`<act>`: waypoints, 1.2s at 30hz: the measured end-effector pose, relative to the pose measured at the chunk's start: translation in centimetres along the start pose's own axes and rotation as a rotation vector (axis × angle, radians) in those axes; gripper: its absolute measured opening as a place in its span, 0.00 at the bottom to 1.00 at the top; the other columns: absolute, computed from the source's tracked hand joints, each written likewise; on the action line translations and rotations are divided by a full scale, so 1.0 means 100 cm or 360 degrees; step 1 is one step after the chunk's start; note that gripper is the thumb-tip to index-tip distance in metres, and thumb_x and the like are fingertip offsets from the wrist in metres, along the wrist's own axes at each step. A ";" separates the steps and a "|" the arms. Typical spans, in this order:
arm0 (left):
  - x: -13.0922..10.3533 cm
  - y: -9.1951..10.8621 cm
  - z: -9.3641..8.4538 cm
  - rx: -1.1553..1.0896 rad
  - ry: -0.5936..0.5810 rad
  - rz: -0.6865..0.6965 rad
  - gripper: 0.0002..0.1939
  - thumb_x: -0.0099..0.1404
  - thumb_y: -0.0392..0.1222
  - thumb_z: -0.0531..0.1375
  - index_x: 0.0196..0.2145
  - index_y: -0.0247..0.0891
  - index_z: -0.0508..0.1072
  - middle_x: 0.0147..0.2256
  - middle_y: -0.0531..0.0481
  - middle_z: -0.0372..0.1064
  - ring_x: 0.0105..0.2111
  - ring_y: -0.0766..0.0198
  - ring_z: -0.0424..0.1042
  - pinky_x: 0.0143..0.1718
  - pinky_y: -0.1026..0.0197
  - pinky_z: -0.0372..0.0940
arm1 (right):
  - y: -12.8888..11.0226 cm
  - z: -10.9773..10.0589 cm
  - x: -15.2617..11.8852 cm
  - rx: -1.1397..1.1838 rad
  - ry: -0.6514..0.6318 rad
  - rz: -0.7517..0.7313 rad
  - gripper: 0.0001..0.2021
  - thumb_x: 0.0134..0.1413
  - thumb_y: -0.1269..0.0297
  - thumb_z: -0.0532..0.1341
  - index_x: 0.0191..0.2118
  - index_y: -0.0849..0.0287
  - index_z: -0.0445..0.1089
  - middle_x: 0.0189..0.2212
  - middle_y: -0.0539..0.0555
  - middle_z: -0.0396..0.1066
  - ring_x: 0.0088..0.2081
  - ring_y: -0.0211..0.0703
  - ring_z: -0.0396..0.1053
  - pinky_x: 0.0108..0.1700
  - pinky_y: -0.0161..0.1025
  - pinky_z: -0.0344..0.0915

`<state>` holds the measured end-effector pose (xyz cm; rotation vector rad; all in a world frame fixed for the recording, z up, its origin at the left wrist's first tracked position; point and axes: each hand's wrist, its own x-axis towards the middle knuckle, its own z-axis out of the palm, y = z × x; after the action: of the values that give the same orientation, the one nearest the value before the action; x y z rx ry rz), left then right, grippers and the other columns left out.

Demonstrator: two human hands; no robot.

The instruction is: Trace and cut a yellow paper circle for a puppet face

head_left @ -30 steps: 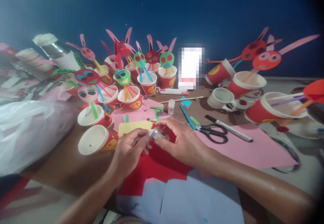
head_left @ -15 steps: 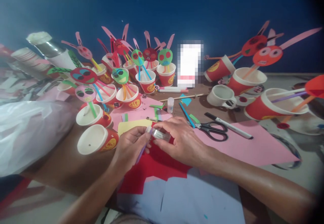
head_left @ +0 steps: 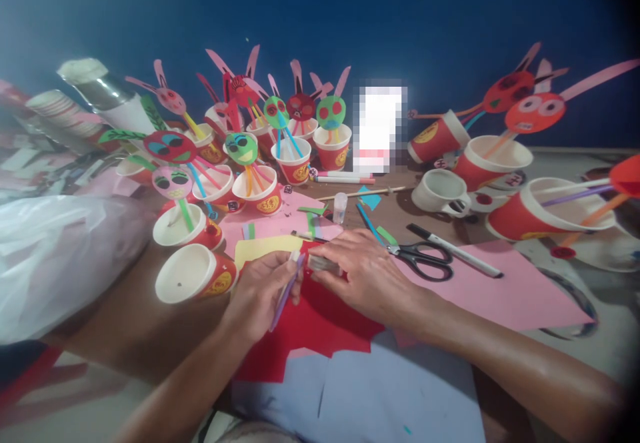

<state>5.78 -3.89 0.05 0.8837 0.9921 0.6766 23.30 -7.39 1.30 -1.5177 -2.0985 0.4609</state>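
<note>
My left hand [head_left: 263,289] pinches a narrow purple paper strip [head_left: 286,294] between thumb and fingers; its upper end looks pale. Just to the right, my right hand [head_left: 357,266] is closed around a glue stick [head_left: 323,263] with a clear barrel, its tip pointing at the strip's upper end. A small gap shows between the glue stick and the strip. Under both hands lies red paper [head_left: 320,323], with yellow paper [head_left: 257,248] behind it. A translucent cap [head_left: 340,208] stands on the table beyond my right hand.
Black-handled scissors [head_left: 425,259] and a marker [head_left: 455,251] lie right, partly on pink paper [head_left: 510,289]. A white mug [head_left: 435,189] stands behind. Several red paper cups with paper-faced figures, one a green face [head_left: 241,149], line the back. A white plastic bag [head_left: 65,263] bulges at left.
The glue stick has moved right, away from the strip's end, opening a gap. The purple strip now shows more fully in my left hand. The view has shifted slightly.
</note>
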 end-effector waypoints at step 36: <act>-0.006 0.006 -0.004 0.0639 -0.0019 0.0050 0.08 0.60 0.43 0.57 0.31 0.35 0.68 0.18 0.55 0.68 0.16 0.72 0.63 0.18 0.70 0.59 | -0.003 0.000 0.002 0.0398 -0.0150 0.0254 0.05 0.53 0.66 0.57 0.35 0.55 0.69 0.27 0.48 0.74 0.31 0.40 0.69 0.35 0.35 0.58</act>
<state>5.09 -3.96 0.70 1.2545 1.1253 0.5037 23.03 -7.34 1.51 -1.5461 -1.9109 0.8351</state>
